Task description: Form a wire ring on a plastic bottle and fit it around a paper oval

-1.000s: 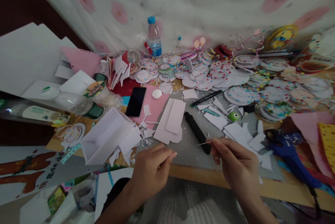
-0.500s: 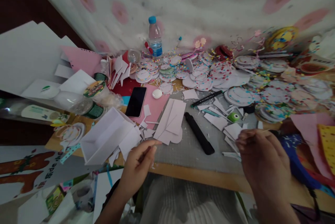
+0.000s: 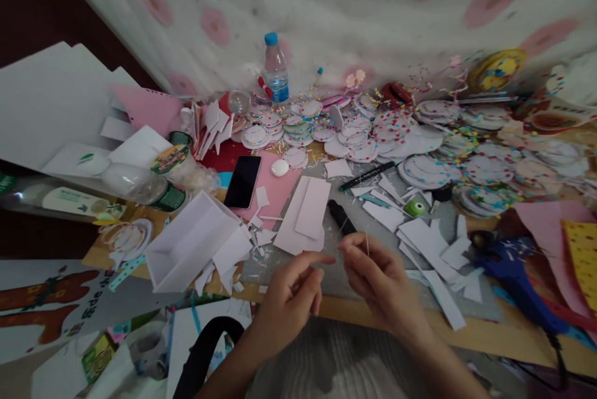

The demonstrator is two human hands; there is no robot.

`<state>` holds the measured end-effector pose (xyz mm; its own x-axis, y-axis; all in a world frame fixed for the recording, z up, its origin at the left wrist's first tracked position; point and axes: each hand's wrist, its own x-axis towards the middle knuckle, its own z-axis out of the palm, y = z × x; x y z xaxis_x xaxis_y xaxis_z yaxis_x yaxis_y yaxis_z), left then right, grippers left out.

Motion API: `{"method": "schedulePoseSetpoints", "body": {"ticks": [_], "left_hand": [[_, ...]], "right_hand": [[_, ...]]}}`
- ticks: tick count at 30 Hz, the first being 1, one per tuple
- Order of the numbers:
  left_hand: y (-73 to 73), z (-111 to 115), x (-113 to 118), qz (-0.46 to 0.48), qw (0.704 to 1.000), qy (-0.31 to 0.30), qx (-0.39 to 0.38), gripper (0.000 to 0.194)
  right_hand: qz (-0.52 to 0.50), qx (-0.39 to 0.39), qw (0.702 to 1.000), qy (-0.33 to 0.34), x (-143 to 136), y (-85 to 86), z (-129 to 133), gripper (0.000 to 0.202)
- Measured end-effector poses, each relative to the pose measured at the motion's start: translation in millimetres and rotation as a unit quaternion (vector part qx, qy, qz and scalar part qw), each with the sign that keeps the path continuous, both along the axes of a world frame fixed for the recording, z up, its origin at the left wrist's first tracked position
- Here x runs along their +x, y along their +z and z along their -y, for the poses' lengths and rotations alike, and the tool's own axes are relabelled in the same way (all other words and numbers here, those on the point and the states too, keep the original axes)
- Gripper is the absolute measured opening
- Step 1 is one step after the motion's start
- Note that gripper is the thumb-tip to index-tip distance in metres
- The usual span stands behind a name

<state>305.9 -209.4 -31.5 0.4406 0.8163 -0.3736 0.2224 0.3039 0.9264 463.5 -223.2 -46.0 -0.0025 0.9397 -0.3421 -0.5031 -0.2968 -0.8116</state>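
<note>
My right hand is closed in a pinch on a thin pale strand, which stands up from its fingertips. Close by on its left, my left hand has its index finger stretched out and its thumb apart; I see nothing between them. Both hands are over the front edge of the grey mat, fingertips nearly touching. Beyond them lie white card pieces, one strip on top of a wider one. A black tool lies partly behind my right hand.
An open white box and a phone are at left. A blue glue gun lies at right beside paper scraps. Decorated discs and a water bottle stand at the back.
My right hand has moved left from the paper scraps, now covering part of the black tool. My left hand has shifted right. The two hands are now close together.
</note>
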Motion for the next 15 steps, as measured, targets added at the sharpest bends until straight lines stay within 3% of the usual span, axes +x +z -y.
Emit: {"method": "schedulePoseSetpoints", "body": {"ticks": [10, 15], "left_hand": [[14.0, 19.8, -1.0, -0.015, 0.993, -0.047, 0.11, 0.031], [25.6, 32.2, -4.1, 0.048, 0.998, -0.012, 0.041, 0.025]], "right_hand": [[0.055, 0.051, 0.997, -0.007, 2.8, 10.6, 11.5, 0.02], [0.073, 0.099, 0.992, 0.012, -1.1, 14.8, 30.7, 0.017]]}}
